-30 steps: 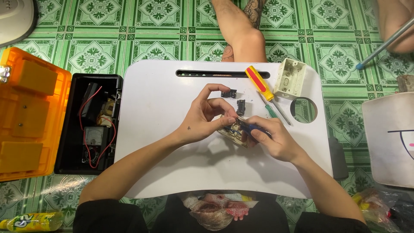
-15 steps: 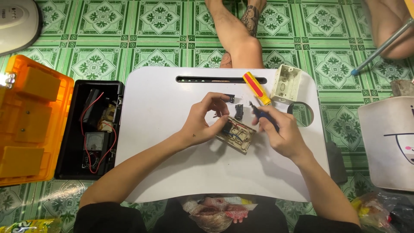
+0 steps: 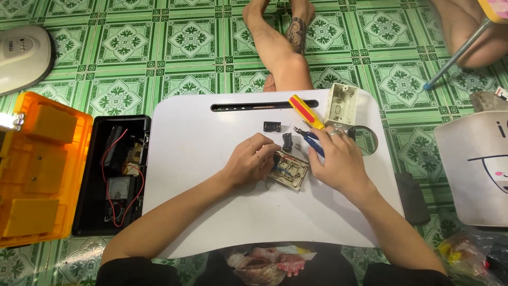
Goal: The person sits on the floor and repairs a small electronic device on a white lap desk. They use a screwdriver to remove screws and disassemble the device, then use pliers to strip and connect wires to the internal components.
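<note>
Your right hand [image 3: 338, 161] has drifted right off the circuit board [image 3: 289, 170] | grasps blue-handled pliers [image 3: 312, 142] (tips barely visible) | left hand [image 3: 251, 163] pinches board's left edge on the bench [image 3: 211, 175]

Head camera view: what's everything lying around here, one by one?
white lap table: one, on the green patterned floor tiles
beige switch plate with wiring: one, table centre, between the hands
small black parts: two, above the plate
yellow-and-red-handled screwdriver: one, upper table
blue-handled pliers: one, under right hand
cream plastic wall box: one, table's upper right
black case with a meter and red wires: one, left of table
orange plastic lid: one, far left
another person's legs: top centre
left hand: touching the plate
right hand: on the pliers
</note>
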